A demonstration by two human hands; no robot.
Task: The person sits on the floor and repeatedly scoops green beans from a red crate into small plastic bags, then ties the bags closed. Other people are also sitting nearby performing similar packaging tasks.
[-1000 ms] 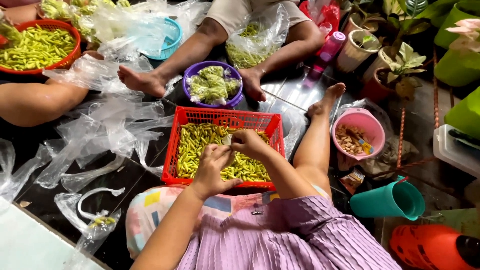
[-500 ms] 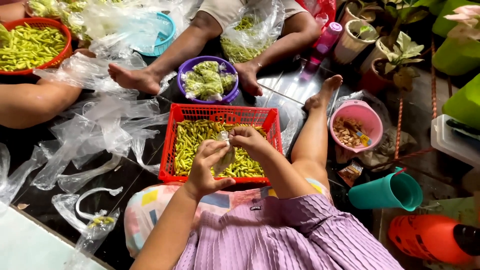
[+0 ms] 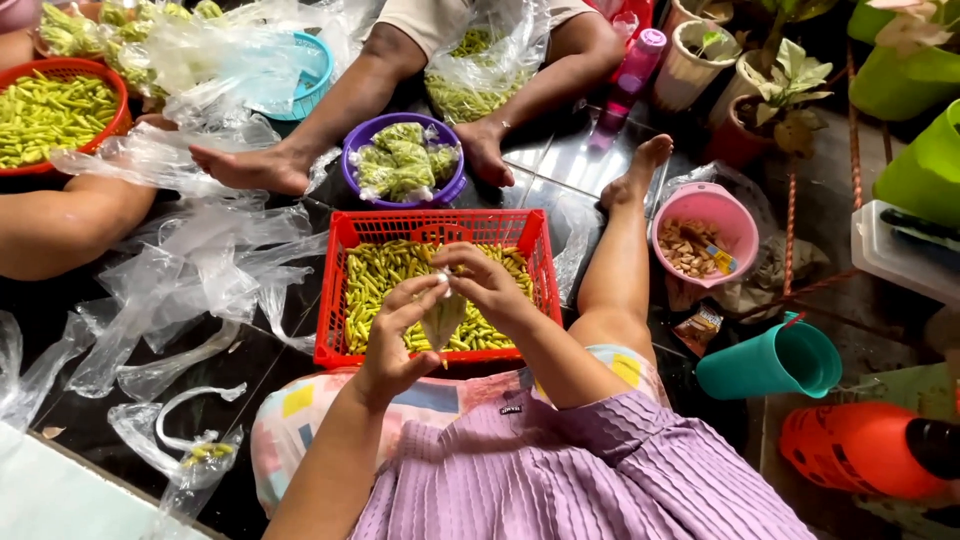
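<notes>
Clear plastic — a small bag (image 3: 442,315) part-filled with green pods — hangs between the person's two hands above the red basket (image 3: 436,229) of pods. The left hand (image 3: 392,340) pinches the bag's top with thumb and fingertips closed on the plastic; the right hand (image 3: 483,284) meets it from the far side, fingers also closed on the same gathered neck, so the two hands touch at the bag.

Just beyond the basket stands a purple bowl (image 3: 358,151) holding filled bags. To the right sit a pink bowl (image 3: 745,216) of brownish scraps and, nearer, a teal cup (image 3: 767,363) lying on its side. Loose empty bags (image 3: 190,275) sprawl over the dark floor at left. Far left, a round red basket (image 3: 110,85) holds more pods, and another person's bare feet flank the purple bowl.
</notes>
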